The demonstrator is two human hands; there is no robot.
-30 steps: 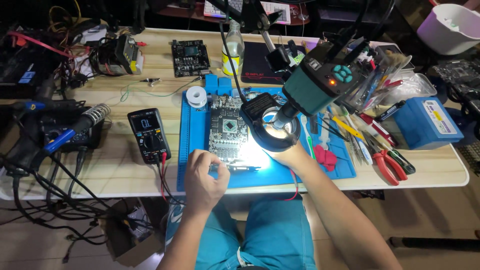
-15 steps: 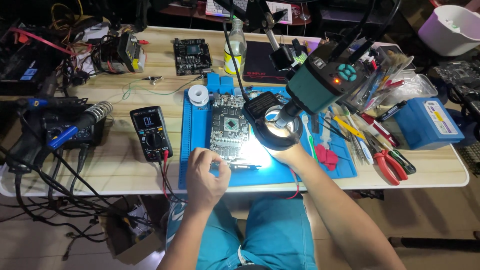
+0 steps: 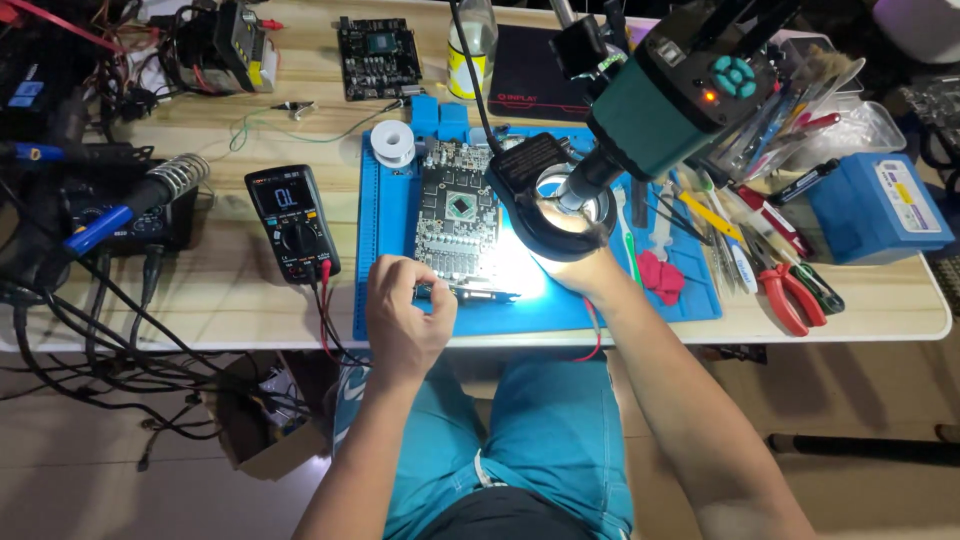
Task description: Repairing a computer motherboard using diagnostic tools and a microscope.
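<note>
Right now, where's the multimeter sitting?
In the head view the black multimeter lies on the wooden table, just left of the blue mat, above the left hand.

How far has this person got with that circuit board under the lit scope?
Set up: the circuit board lies on the blue mat beside the switched-on multimeter, under the glowing ring light. In hand: the left hand pinches something small at the board's near edge; the right hand sits under the light, mostly hidden. Pliers lie unused; what remains isn't visible.
</note>
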